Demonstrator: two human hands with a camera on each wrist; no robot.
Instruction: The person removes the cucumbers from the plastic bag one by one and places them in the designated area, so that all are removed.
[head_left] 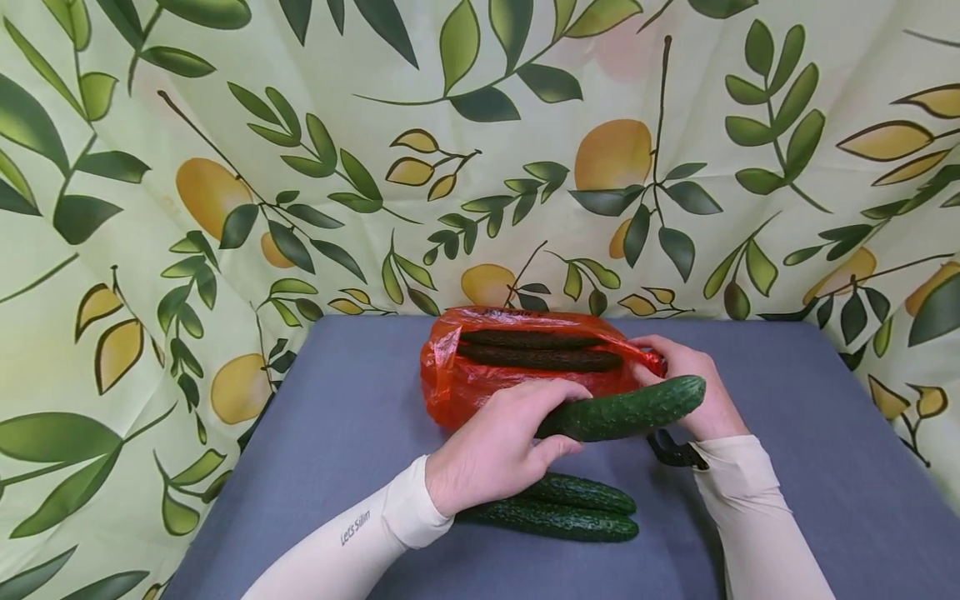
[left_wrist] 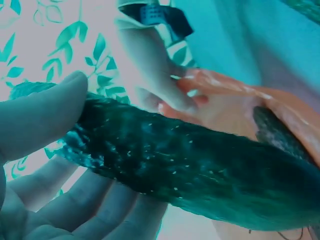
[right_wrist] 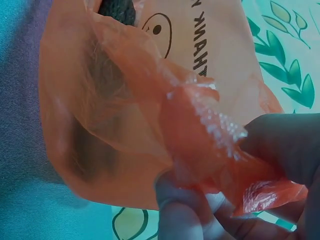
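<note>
A dark green cucumber (head_left: 630, 410) is gripped at one end by my left hand (head_left: 510, 442), held in front of a red plastic bag (head_left: 442, 375). Across the left wrist view the same cucumber (left_wrist: 165, 155) stretches between thumb and fingers. My right hand (head_left: 693, 383) pinches the bunched right end of the bag, seen close in the right wrist view as crumpled film (right_wrist: 210, 140). Inside the bag's opening lie two dark cucumbers (head_left: 540, 358). Two more cucumbers (head_left: 577, 517) lie side by side on the table below my left hand, which partly covers them.
The grey-blue table (head_left: 322, 400) runs back to a hanging cloth (head_left: 480, 208) printed with leaves and lemons, which also closes off both sides. A black strap (head_left: 675, 450) sits at my right wrist.
</note>
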